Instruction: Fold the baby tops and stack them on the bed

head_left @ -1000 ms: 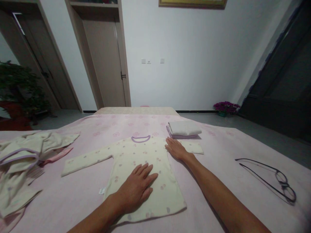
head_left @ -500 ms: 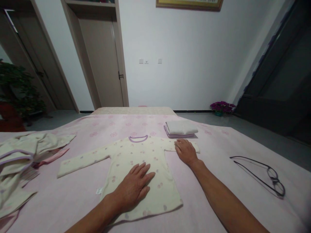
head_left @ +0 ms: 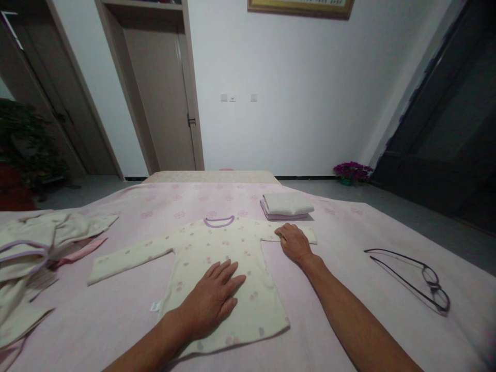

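Rests the left hand (head_left: 213,297) palm-down on the front of a cream long-sleeved shirt (head_left: 232,248) laid flat, directly ahead, on pale pink cloth (head_left: 116,320), with fingers extended and gripping nothing. Sets the right hand (head_left: 295,243) across the right-side sleeve (head_left: 268,232), at two o'clock from the shirt's middle, with fingers slightly bent; cannot tell whether pinching fabric or merely touching.

Looks light and soft, probably a thin knit, likely to hang limp if lifted and prone to wrinkling rather than breaking. Seems best taken at both shoulders, beside the lavender-trimmed collar (head_left: 218,226) at twelve o'clock, or by the corners of the hem (head_left: 248,342) at six. Shows a matte surface dotted with small pink and grey motifs, a slim left-side sleeve (head_left: 132,257) stretched toward ten and a small white tag (head_left: 155,306) near eight. Lies just short of a squared-off folded stack (head_left: 289,204) at one o'clock. Has for farther neighbors a rumpled clothing heap (head_left: 39,232) at nine and thin dark-framed glasses (head_left: 434,285) at three.
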The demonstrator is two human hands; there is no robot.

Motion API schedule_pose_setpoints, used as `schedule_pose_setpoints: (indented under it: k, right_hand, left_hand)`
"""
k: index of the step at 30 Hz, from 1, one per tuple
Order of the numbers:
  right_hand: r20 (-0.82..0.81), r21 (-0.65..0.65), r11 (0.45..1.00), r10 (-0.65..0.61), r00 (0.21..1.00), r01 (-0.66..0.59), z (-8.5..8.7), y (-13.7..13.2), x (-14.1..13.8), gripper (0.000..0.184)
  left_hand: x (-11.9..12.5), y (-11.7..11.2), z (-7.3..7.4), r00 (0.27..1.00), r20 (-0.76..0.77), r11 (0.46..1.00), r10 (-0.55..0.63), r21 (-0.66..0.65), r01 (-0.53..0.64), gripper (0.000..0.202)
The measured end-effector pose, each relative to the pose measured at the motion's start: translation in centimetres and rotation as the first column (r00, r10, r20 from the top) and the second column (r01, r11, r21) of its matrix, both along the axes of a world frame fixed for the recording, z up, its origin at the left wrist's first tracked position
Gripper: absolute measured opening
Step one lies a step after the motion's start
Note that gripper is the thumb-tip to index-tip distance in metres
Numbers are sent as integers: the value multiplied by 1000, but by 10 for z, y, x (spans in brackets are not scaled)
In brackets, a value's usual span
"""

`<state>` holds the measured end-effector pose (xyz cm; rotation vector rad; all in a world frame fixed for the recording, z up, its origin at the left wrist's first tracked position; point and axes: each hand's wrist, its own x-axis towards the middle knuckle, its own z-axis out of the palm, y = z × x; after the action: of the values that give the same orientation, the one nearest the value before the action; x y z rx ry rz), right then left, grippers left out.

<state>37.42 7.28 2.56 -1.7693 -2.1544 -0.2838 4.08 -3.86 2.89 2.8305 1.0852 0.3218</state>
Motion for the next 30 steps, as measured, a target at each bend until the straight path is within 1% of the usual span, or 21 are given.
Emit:
schedule_pose_setpoints:
  k: [5, 9, 11, 13, 14, 15, 17, 19, 20, 21, 23, 25, 28, 30]
  right_hand:
    - [-3, 16, 996, -91, 996, 91, 2, 0, -2, 23]
    - [-16, -20, 998, -55, 998, 55, 3, 0, -2, 27]
    - [-35, -36, 993, -112, 993, 111, 2, 1, -1, 27]
    - [-61, -27, 984, -179, 982, 178, 1, 2, 1, 27]
    - [-76, -18, 982, -187, 979, 186, 0, 2, 1, 28]
    - [-89, -15, 985, -170, 981, 169, -2, 3, 1, 30]
    - [-95, -47, 997, -71, 993, 67, -5, 3, -2, 38]
    - [-66, -128, 990, 54, 996, -63, -10, 4, -6, 46]
    - [-46, -179, 979, 95, 994, -102, -12, 5, -8, 51]
    - [-29, -226, 968, 110, 994, -113, -13, 6, -10, 56]
    - [-6, -293, 954, 70, 998, -69, -16, 8, -11, 63]
    - [6, -332, 943, -13, 1000, 15, -17, 11, -8, 67]
    - [25, -358, 921, -152, 988, 151, -18, 14, 3, 69]
    - [35, -355, 901, -253, 967, 249, -19, 15, 9, 69]
  left_hand:
    - [0, 0, 0, 1000, -1, 1000, -1, 1, 1, 51]
    - [0, 0, 1, 1000, -6, 1000, -1, 5, 1, 52]
    - [0, 1, 0, 1000, 0, 1000, -3, 6, 3, 52]
    - [-1, 1, 0, 1000, 5, 1000, -6, 4, 6, 52]
    - [-1, 1, -1, 1000, 8, 1000, -6, 3, 6, 52]
    - [-1, 1, -1, 1000, 10, 1000, -7, 3, 7, 52]
    - [-1, 1, -1, 1000, 19, 1000, -9, 4, 9, 51]
    - [-1, 0, 0, 1000, 24, 1000, -11, 3, 11, 50]
    - [-1, 0, 0, 1000, 22, 1000, -13, 2, 13, 50]
    - [-1, 0, 0, 1000, 20, 1000, -13, 2, 12, 50]
    - [-1, 1, 0, 1000, 12, 1000, -9, 3, 9, 50]
    - [-1, 1, 0, 1000, 3, 1000, -6, 5, 6, 51]
    - [-1, 1, -1, 1000, 6, 1000, -7, 7, 7, 50]
    - [-1, 2, -3, 1000, 23, 1000, -10, 10, 10, 50]
